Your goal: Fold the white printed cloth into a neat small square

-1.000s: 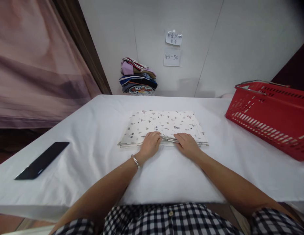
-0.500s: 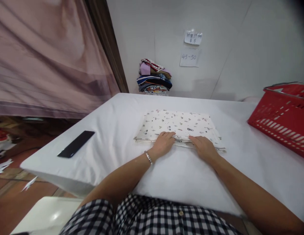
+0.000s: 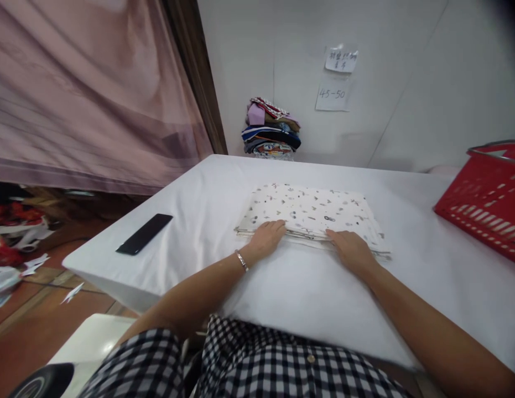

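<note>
A folded white cloth (image 3: 311,207) with a small scattered print lies in several layers on the white-covered table. My left hand (image 3: 266,239), with a bracelet at the wrist, is closed over its near edge, left of the middle; the fingers show on top and the thumb is hidden. On the same edge, farther right, my right hand (image 3: 352,250) grips the layers, its fingertips pointing inward. A short stretch of the layered edge shows between the two hands.
A dark phone-like slab (image 3: 144,234) lies at the table's left. A red basket (image 3: 485,204) stands at the right. Behind the table rises a stack of folded fabrics (image 3: 271,130). A pink curtain (image 3: 95,99) hangs at the left, with a white stool (image 3: 91,342) below.
My left hand has slid left along the cloth's near edge, widening the space between my hands. The right hand keeps about its place on the cloth. The whole view has shifted slightly.
</note>
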`<act>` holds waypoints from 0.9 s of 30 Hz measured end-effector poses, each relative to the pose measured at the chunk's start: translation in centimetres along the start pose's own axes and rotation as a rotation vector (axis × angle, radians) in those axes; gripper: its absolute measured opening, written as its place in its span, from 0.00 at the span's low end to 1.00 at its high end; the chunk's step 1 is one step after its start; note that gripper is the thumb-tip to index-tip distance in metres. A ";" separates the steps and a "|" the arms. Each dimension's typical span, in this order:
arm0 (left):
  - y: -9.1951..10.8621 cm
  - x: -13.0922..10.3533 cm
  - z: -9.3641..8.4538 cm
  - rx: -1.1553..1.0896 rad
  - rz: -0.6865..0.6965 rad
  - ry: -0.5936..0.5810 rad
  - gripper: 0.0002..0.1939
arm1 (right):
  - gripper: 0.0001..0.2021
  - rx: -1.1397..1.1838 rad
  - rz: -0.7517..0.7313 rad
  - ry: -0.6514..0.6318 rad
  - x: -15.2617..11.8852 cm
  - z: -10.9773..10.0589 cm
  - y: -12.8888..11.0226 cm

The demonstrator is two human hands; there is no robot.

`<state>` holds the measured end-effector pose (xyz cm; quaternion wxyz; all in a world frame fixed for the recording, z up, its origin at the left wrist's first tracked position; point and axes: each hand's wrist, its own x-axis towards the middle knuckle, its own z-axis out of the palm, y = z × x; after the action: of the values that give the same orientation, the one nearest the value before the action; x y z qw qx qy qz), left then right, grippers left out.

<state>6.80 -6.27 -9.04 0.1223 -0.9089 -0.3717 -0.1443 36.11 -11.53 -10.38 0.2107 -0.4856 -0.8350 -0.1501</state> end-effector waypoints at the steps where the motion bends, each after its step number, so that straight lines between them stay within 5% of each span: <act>1: -0.3 -0.2 0.0 -0.005 0.001 0.004 0.15 | 0.16 0.000 0.016 -0.011 0.0 0.0 -0.1; 11: 0.1 0.2 -1.1 -0.093 0.191 0.010 0.13 | 0.12 0.015 0.121 -0.094 0.3 0.0 -0.3; 27: 1.9 1.0 -1.4 -0.204 0.077 0.124 0.11 | 0.20 0.056 0.022 -0.131 0.3 -1.5 -1.5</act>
<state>8.56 -7.39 -7.60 0.0575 -0.9195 -0.3118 -0.2325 34.95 -12.77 -9.02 0.1710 -0.4973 -0.8455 -0.0922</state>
